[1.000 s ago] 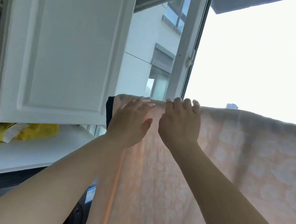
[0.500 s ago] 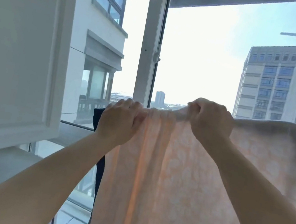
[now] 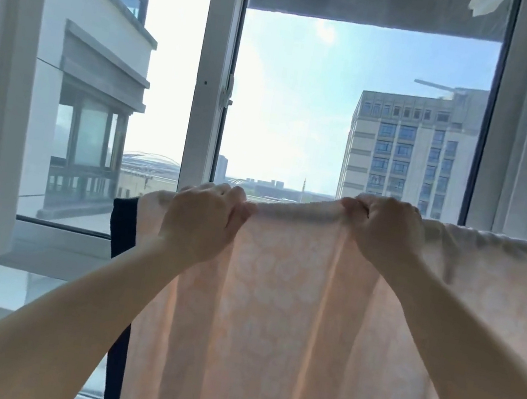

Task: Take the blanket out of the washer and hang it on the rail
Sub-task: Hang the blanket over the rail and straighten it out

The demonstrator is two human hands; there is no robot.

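No legible text in view

No lettering, label, brand mark, number or sign can be read on any surface shown. The blanket (image 3: 290,307) carries only a pale woven pattern, with no tag or printed marking visible. The window frame (image 3: 210,87) is plain white and unmarked. The building (image 3: 411,153) outside shows rows of windows only; any signage on its face is too small to resolve.
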